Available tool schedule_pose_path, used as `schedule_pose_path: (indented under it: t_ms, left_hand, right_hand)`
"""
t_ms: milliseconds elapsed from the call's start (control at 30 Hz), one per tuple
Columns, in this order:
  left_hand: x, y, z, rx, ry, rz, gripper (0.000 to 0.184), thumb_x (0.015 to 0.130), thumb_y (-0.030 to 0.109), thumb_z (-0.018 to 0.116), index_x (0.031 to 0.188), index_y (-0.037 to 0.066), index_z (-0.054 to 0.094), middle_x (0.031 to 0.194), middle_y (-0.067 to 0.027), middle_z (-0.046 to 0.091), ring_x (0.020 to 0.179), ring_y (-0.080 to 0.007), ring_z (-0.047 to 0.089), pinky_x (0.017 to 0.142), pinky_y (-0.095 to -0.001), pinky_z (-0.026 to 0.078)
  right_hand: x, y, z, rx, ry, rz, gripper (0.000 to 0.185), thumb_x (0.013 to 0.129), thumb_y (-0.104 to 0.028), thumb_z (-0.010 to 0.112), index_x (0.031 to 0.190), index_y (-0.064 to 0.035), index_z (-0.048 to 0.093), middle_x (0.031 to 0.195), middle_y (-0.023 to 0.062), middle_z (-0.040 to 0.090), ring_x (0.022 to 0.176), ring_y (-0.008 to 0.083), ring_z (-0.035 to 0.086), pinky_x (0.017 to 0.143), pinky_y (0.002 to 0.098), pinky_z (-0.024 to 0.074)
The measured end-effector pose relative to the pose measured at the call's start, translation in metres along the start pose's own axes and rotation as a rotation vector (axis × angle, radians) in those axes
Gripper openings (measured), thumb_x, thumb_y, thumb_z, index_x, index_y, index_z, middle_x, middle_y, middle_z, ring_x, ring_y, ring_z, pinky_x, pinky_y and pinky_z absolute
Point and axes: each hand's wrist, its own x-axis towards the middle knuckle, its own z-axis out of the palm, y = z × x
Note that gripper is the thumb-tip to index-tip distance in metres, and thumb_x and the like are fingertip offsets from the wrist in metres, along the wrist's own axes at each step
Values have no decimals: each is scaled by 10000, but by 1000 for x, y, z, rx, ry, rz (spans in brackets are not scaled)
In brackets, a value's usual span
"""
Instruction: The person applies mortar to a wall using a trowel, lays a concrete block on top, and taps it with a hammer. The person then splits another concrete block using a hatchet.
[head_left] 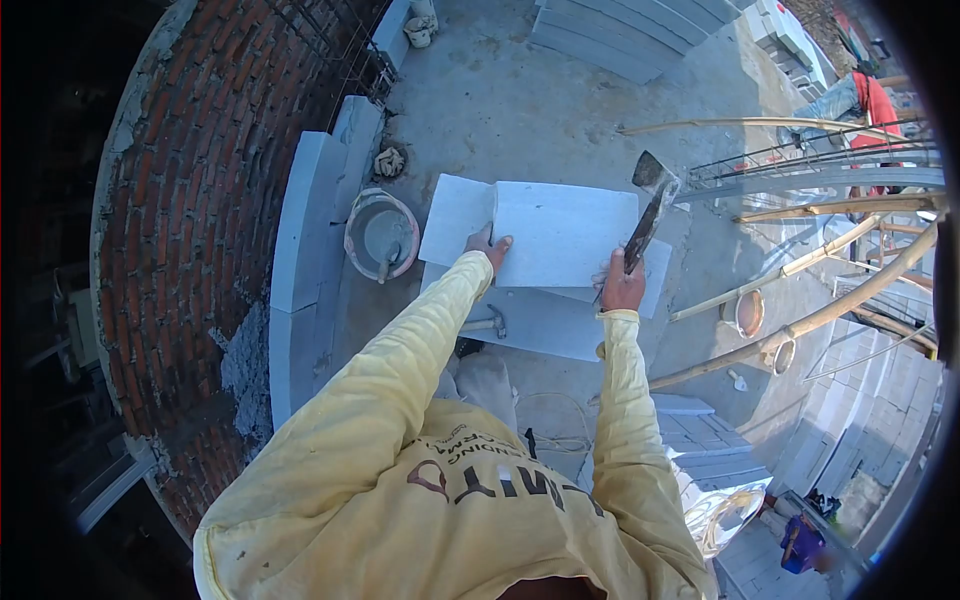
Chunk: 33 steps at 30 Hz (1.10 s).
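Observation:
A white lightweight block (566, 235) lies across other pale blocks in front of me. My left hand (487, 248) grips its left edge, thumb on the upper face and fingers partly hidden. In my right hand (622, 287) is a hatchet (648, 215), held upright by its dark handle beside the block's right edge, metal head at the top. A claw hammer (487, 323) rests on the lower block (545, 325), close to my left forearm.
To the left stand a mortar bucket (381, 235) with a tool in it, a row of white blocks (304, 225) and a brick wall (200, 220). Bamboo poles (790, 340) and metal bars cross the right side. A person in red (872, 110) is at far right.

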Motion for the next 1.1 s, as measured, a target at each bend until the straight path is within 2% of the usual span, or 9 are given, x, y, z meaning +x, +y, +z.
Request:
schedule_pose_path:
  t_ms: [167,267,467,533,600,667,900,1033,1100]
  left_hand:
    - [12,-40,12,19,-32,82,734,841,309,646,1447,27,342,1384,-252,462,1260,-371,481,1080,-383,363]
    - [25,-59,19,8,-52,133,750,839,307,650,1460,44,324,1400,-243,447,1276,-367,465,1084,-376,358]
    - [11,-43,14,10,-46,97,755,835,288,658,1463,44,318,1408,-225,449,1277,-365,464,1084,-377,357]
    - [10,-41,13,34,-23,100,733,841,256,648,1461,44,319,1378,-221,480,1260,-353,484,1073,-375,363]
    - [2,-33,12,71,-10,106,690,855,203,628,1454,46,324,1320,-218,539,1229,-333,515,1054,-369,373]
    - [-3,-36,15,51,-31,74,699,860,222,631,1460,55,315,1325,-221,535,1229,-339,515,1049,-376,378]
    - [-6,-29,9,99,-45,48,729,870,260,628,1483,75,280,1372,-228,500,1264,-348,492,1061,-379,373]
    - [-13,-21,5,47,-95,12,792,845,254,632,1504,75,232,1422,-232,438,1285,-349,465,1080,-381,364]
    - [-9,-25,7,53,-82,11,790,847,256,632,1504,78,232,1426,-230,434,1289,-354,459,1080,-384,365]
  right_hand:
    - [-75,16,19,-279,-52,-304,294,957,-286,567,1034,-2,579,771,66,608,660,141,566,622,290,458]
    - [-112,-64,29,-109,-85,-503,244,968,-267,549,1042,-35,534,669,12,522,524,98,481,476,255,417]
    - [-135,-143,49,420,-31,-1076,276,959,-287,572,896,-38,470,665,39,496,550,156,484,533,307,450]
    - [-114,-65,51,20,66,-850,273,959,-274,558,873,-18,518,657,106,548,538,253,528,563,364,468]
    - [-91,16,50,-720,-100,-312,352,928,-330,555,874,15,594,780,232,644,723,413,634,677,435,495]
    - [-80,47,54,-765,-189,-203,416,901,-377,564,877,33,627,809,299,630,834,488,603,715,486,477]
    - [-136,-60,44,-462,-68,-291,354,921,-322,603,820,17,591,665,195,611,648,362,626,620,422,472]
    - [-182,-146,35,238,-84,-722,273,964,-255,583,824,-25,537,676,41,532,607,129,544,571,287,448]
    - [-186,-152,41,390,42,-960,292,964,-262,564,817,-24,480,663,72,464,551,188,512,537,340,470]
